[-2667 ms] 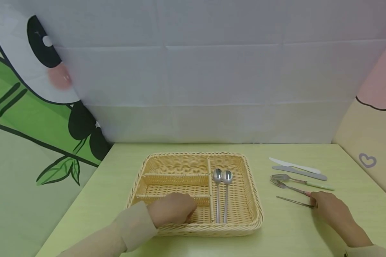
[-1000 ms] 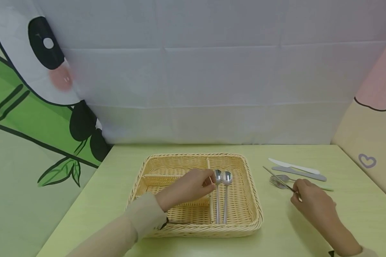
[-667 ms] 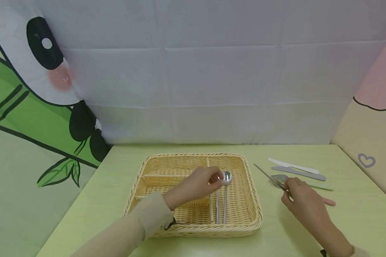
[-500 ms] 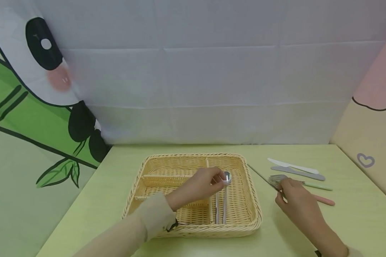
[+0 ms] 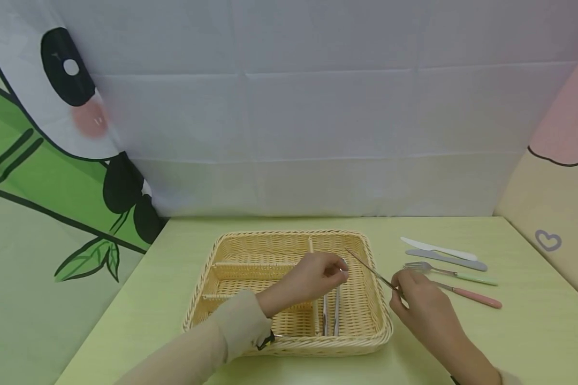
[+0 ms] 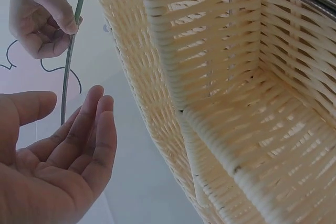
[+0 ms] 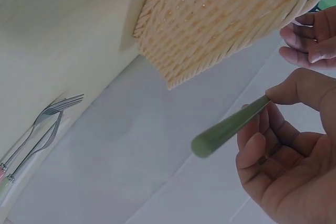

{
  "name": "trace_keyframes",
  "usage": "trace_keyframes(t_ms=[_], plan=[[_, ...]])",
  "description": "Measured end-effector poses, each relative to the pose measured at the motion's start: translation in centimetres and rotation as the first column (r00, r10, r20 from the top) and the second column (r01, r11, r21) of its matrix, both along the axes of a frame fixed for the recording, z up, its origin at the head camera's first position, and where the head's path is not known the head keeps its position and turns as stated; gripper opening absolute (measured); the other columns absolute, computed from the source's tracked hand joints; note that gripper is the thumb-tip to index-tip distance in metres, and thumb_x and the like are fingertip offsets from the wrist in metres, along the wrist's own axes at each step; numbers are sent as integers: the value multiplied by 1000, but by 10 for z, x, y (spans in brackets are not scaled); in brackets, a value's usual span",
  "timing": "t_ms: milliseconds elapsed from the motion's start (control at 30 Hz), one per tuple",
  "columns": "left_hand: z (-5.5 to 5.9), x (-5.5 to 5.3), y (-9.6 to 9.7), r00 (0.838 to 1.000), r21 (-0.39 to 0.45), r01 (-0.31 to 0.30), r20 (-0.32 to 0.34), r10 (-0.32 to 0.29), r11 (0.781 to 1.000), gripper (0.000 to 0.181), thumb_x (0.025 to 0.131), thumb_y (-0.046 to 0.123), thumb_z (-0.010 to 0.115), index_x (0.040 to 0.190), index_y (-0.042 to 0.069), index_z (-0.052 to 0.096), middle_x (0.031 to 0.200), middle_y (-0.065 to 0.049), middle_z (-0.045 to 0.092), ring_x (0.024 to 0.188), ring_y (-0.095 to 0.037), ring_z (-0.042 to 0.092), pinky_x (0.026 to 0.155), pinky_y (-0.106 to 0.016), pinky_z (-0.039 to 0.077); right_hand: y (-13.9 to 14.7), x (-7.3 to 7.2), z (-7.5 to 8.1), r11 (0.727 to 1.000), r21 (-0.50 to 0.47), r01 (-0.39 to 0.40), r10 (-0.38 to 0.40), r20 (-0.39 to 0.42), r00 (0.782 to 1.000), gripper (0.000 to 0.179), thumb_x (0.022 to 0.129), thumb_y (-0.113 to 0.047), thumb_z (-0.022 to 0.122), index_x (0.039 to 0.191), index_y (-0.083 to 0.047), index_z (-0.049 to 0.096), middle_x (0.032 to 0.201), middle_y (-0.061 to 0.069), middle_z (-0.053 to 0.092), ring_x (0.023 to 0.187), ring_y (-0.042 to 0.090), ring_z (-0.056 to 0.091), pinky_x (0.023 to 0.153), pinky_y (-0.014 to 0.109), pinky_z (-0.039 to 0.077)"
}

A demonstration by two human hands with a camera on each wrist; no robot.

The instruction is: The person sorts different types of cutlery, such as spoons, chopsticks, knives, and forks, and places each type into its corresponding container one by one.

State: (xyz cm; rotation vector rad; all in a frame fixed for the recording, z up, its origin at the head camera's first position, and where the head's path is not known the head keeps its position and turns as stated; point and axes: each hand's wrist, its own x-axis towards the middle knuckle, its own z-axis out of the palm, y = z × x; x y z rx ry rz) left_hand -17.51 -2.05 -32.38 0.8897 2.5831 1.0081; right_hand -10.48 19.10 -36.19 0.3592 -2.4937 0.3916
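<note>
Right hand (image 5: 424, 307): pinching a green-ended stick (image 5: 371, 269) across the right rim of the basket (image 5: 337, 348) | left hand (image 5: 310, 279): over the basket, fingers loosely parted, gripping nothing | right of the basket: two forks (image 5: 477, 298), two knives (image 5: 455, 252) (one white, one grey)

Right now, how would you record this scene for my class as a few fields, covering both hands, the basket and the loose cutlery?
Left hand: above the wicker basket, holding nothing
Right hand: pinching a slim green-ended utensil, likely a chopstick
Right compartment: two metal cutlery handles, upper ends mostly hidden
Table, right of basket: green-handled fork, pink-handled fork, white knife, grey knife
</note>
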Motion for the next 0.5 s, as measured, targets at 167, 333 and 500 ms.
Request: trace_keyframes(t_ms=[167,333,500], plan=[[1,1,2,1000,40,-3,3,3,999,25,94,28,51,103,10,66,92,2,68,81,-5,61,71,-21,48,-8,2,3,1000,-7,-19,20,15,1000,17,69,1,63,79,-9,55,70,-5,48,60,3,37,46,16,33],[1,0,3,1000,97,-3,12,1,995,24,95,30,49,95,14,68,88,2,69,82,-7,63,70,-21,48,-12,2,3,999,-9,-39,39,0,999,17,69,1,65,79,-9,55,70,-5,47,59,3,37,47,15,34],[2,0,4,999,155,-12,35,7,988,26,94,31,49,93,14,69,90,-1,71,86,-11,65,71,-21,49,-16,3,4,998,-23,-56,56,-3,998,17,70,2,65,80,-8,55,68,-5,47,58,2,35,46,14,33]])
